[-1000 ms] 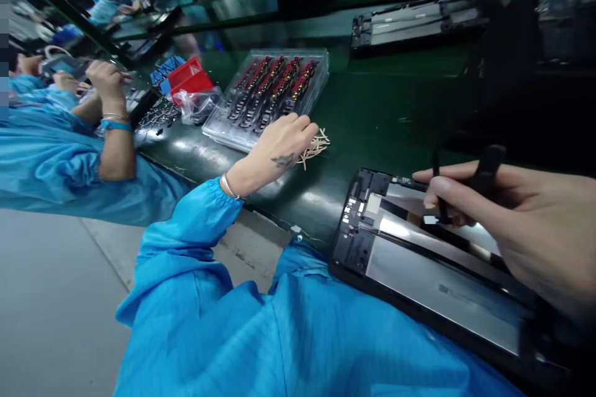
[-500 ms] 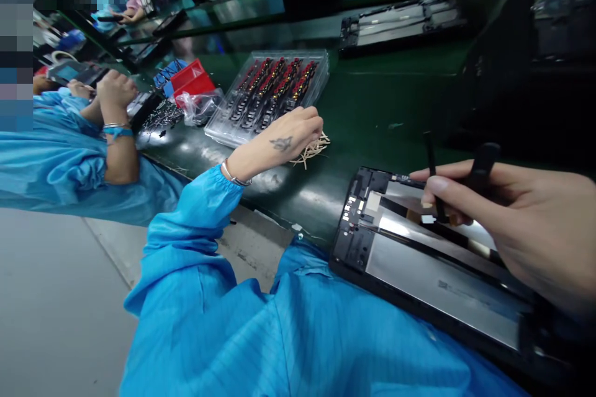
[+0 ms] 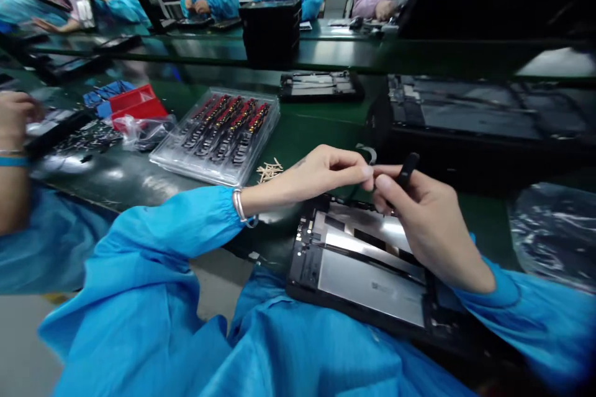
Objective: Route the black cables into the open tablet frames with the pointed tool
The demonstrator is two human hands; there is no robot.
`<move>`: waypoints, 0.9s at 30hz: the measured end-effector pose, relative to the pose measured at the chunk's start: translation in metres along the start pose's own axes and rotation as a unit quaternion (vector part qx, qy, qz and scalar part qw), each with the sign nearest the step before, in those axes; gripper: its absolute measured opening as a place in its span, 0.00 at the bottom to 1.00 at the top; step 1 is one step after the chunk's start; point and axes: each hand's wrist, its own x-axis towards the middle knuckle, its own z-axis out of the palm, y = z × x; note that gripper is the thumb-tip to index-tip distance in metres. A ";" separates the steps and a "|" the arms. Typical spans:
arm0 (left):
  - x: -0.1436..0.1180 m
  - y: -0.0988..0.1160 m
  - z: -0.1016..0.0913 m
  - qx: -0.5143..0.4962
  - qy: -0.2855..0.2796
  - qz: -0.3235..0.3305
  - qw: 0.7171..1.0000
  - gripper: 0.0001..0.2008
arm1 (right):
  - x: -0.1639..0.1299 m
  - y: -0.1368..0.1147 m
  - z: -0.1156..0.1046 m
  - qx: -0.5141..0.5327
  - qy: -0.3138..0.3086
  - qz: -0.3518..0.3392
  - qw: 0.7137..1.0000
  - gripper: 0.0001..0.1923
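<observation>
My left hand (image 3: 326,173) reaches over the open tablet-like device, thumb and forefinger pinched together. What is between those fingertips is too small to make out. A pale curled strip (image 3: 367,152) shows just behind them. My right hand (image 3: 423,214) is closed around a black hand tool (image 3: 408,169) with a rounded end; its fingertips meet those of the left. Beneath both hands lies the open device (image 3: 372,288), its silver battery plates and black frame exposed, tilted at the bench edge near my lap.
Beige strips (image 3: 269,169) lie in a small pile beside a clear tray (image 3: 158,158) of red-and-black parts. A red bin (image 3: 137,105) stands farther left. Another open device (image 3: 321,85) rests behind; a black stack (image 3: 447,142) and plastic bag (image 3: 554,229) are right. Co-workers sit opposite and left.
My left hand has moved right from the pile of beige strips to meet my right hand. The right hand has lifted off the device with the black tool. The view has turned right.
</observation>
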 end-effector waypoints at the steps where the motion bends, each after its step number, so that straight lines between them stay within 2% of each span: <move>1: 0.002 0.003 -0.004 0.041 -0.029 -0.003 0.999 0.17 | 0.002 -0.002 -0.003 -0.010 0.005 -0.018 1.000 0.16; 3: 0.004 0.008 -0.011 0.118 -0.087 -0.009 0.989 0.16 | 0.005 -0.005 -0.008 -0.024 0.001 -0.036 0.999 0.14; 6: 0.004 0.013 -0.019 0.211 -0.134 0.000 0.968 0.16 | 0.005 -0.008 -0.010 -0.033 0.011 -0.041 0.999 0.09; 8: 0.002 0.014 -0.021 0.266 -0.127 0.034 0.955 0.16 | 0.004 -0.009 -0.009 -0.019 0.024 -0.037 0.999 0.08; 10: 0.000 0.015 -0.020 0.333 -0.068 0.108 0.934 0.19 | 0.003 -0.012 -0.007 0.011 0.027 -0.026 0.999 0.07; 12: -0.001 0.014 -0.015 0.427 0.015 0.199 0.882 0.20 | 0.003 -0.015 -0.005 0.047 0.016 -0.013 0.999 0.07; 14: 0.000 0.013 -0.007 0.529 0.075 0.272 0.801 0.15 | 0.003 -0.018 -0.004 0.061 0.008 -0.009 0.998 0.07; 16: 0.001 0.010 0.001 0.600 0.105 0.311 0.729 0.15 | 0.002 -0.020 -0.003 0.048 0.013 -0.017 0.999 0.07; 18: 0.002 0.009 0.006 0.637 0.123 0.326 0.687 0.16 | 0.000 -0.021 -0.003 0.024 0.022 -0.030 0.999 0.07; 20: 0.002 0.009 0.009 0.653 0.129 0.325 0.671 0.16 | -0.001 -0.021 -0.004 -0.003 0.023 -0.043 0.999 0.09; 22: 0.000 0.010 0.009 0.656 0.131 0.324 0.669 0.16 | -0.002 -0.022 -0.004 -0.027 0.025 -0.059 0.998 0.10; 25: 0.000 0.010 0.010 0.649 0.130 0.316 0.679 0.17 | -0.001 -0.024 -0.004 -0.056 0.033 -0.083 0.994 0.10; 27: 0.003 0.012 0.013 0.635 0.129 0.301 0.700 0.18 | -0.002 -0.026 -0.004 -0.073 0.031 -0.098 0.992 0.09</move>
